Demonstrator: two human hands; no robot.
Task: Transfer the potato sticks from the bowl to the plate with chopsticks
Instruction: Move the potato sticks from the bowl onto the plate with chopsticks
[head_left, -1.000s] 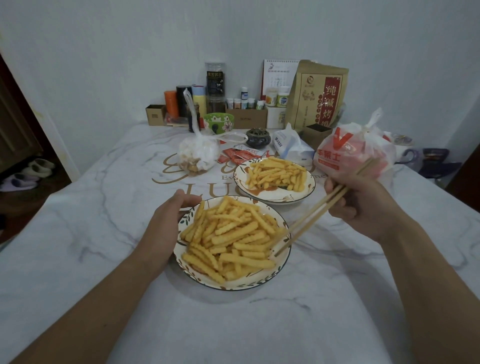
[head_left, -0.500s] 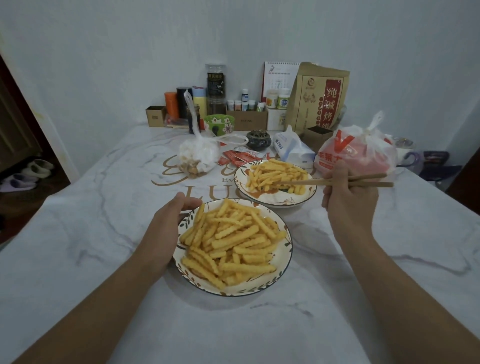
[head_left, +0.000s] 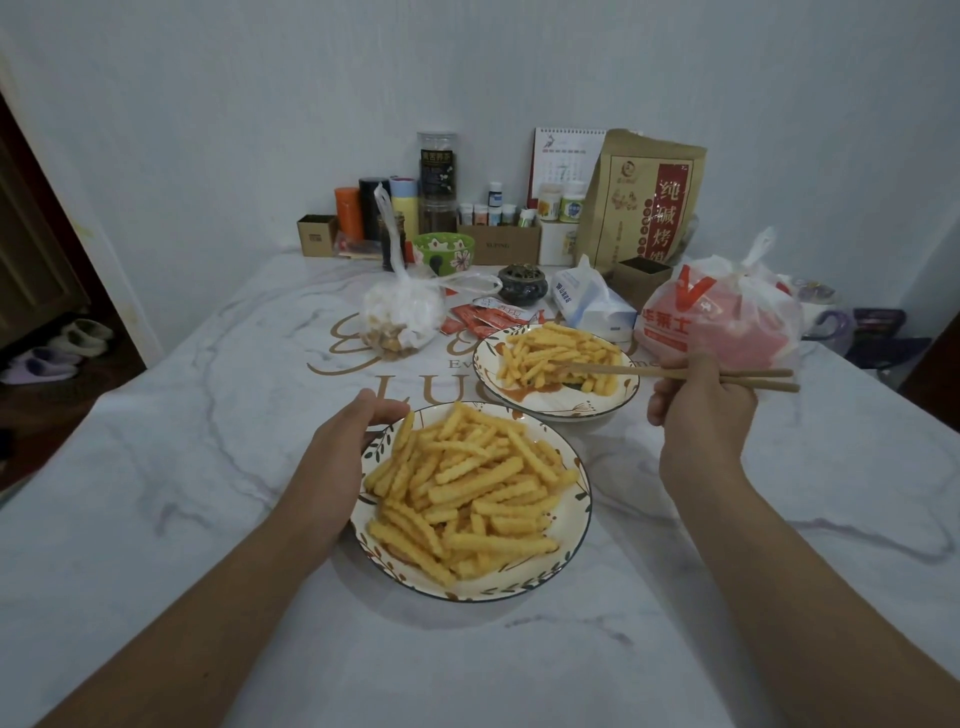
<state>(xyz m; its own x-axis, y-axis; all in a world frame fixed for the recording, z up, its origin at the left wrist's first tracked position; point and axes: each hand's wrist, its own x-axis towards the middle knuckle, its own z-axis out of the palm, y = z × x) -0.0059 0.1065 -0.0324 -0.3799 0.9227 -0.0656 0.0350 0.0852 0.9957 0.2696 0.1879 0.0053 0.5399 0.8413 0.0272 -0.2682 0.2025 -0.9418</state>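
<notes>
On the near half of the white marble-patterned table (head_left: 182, 467) stands a round white ceramic dish with a leaf pattern on its rim (head_left: 519, 590), heaped with yellow crinkle-cut potato sticks (head_left: 467, 493). The left hand (head_left: 337, 457) rests against the left rim of this dish, the thumb laid over the far-left part of the rim and the fingers curved around the outside of it, so the hand steadies the dish.

Toward the middle of the table, just behind the first dish and a little to the right, is a second round white dish with brown twig drawings (head_left: 602, 405). It carries a smaller heap of the same potato sticks (head_left: 545, 353). The rims of the two dishes are very near each other; I cannot tell if they touch.

The right hand (head_left: 701, 410) is at the right of the far dish and grasps a pair of light wooden chopsticks (head_left: 649, 371), fingers curled around them. The chopsticks lie almost level, with the tips over the far dish among the sticks there. If a stick is pinched between the tips I cannot tell.

Near the right edge of the table lies a white and red plastic bag (head_left: 727, 317). Behind the far dish are a tied clear plastic bag with snacks (head_left: 400, 322), red sauce sachets (head_left: 478, 319) and a white tissue pack (head_left: 592, 301). Along the far edge stand bottles, small boxes and a tall brown paper bag with red label (head_left: 644, 202)
</notes>
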